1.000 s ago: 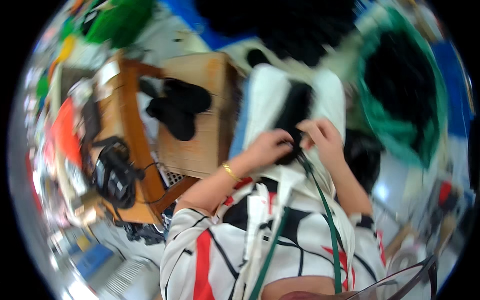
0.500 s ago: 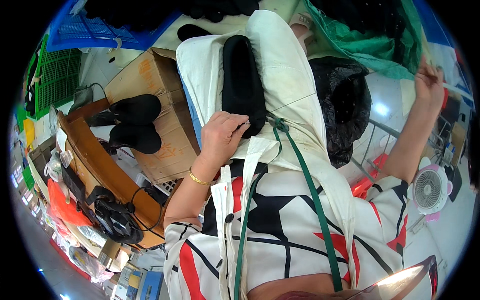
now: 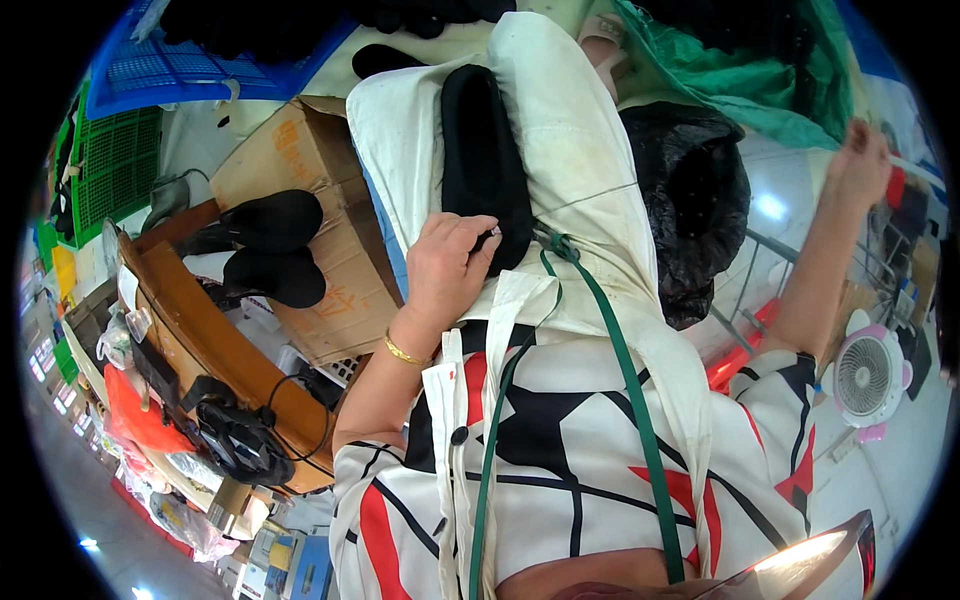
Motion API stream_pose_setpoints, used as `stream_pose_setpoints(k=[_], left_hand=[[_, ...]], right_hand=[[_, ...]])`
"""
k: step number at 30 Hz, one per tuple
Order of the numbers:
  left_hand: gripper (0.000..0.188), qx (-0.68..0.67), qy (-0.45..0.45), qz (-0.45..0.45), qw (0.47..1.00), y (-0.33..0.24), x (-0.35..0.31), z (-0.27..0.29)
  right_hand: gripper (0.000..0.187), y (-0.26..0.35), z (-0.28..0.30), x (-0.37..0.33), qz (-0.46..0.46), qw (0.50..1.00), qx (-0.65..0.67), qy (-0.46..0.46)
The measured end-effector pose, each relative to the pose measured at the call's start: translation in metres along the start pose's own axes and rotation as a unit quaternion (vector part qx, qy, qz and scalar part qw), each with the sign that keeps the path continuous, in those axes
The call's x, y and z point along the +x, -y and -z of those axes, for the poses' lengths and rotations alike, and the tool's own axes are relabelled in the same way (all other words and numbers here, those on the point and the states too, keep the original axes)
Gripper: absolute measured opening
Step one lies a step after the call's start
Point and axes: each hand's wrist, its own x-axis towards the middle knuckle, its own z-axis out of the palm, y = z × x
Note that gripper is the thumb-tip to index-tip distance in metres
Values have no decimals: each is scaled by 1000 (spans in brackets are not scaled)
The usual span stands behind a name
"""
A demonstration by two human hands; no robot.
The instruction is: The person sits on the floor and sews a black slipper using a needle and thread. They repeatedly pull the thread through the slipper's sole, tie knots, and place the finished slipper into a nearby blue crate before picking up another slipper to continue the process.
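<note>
A black slip-on shoe [image 3: 487, 150] lies lengthwise on the white apron [image 3: 575, 130] over my lap, its opening facing up. My left hand [image 3: 452, 262] is closed on the shoe's near end, thumb and forefinger pinched together, with a small shiny bit at the fingertips that I cannot identify. A thin dark line, apparently a thread [image 3: 590, 202], runs from beside the shoe rightward over the apron; its far end is lost to view. My right hand [image 3: 860, 168] is raised far out to the right, fingers closed; what they hold, if anything, is too small to make out.
At left, two black shoes [image 3: 275, 277] stand by a cardboard box [image 3: 345, 318] and a brown wooden table [image 3: 190, 310]. A black plastic bag [image 3: 690, 190] sits right of my lap, below green sheeting [image 3: 740, 110]. A white and pink fan [image 3: 868, 375] stands at right.
My right hand stays stretched out to the right, its fingers now drawn closer together. The left hand keeps its hold on the shoe. The view has shifted slightly.
</note>
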Motion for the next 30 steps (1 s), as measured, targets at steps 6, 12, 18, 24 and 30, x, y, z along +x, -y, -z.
stream_pose_setpoints(k=[6, 12, 18, 24, 30], left_hand=[[20, 26, -11, -34, 999, 2, -8, -4], [23, 44, -32, -79, 995, 3, -9, -7], [25, 41, -46, -85, 994, 7, -11, -11], [26, 38, -53, -86, 994, 6, -10, -11], [24, 36, -54, -88, 994, 8, -11, -12]], right_hand=[[17, -18, -90, -208, -328, 859, -47, 391], [18, 2, -107, -305, -221, 654, -147, 708], [18, -3, -105, -313, -128, 652, -173, 727], [19, -7, -104, -316, -104, 640, -191, 737], [19, -5, -106, -315, -95, 635, -198, 741]])
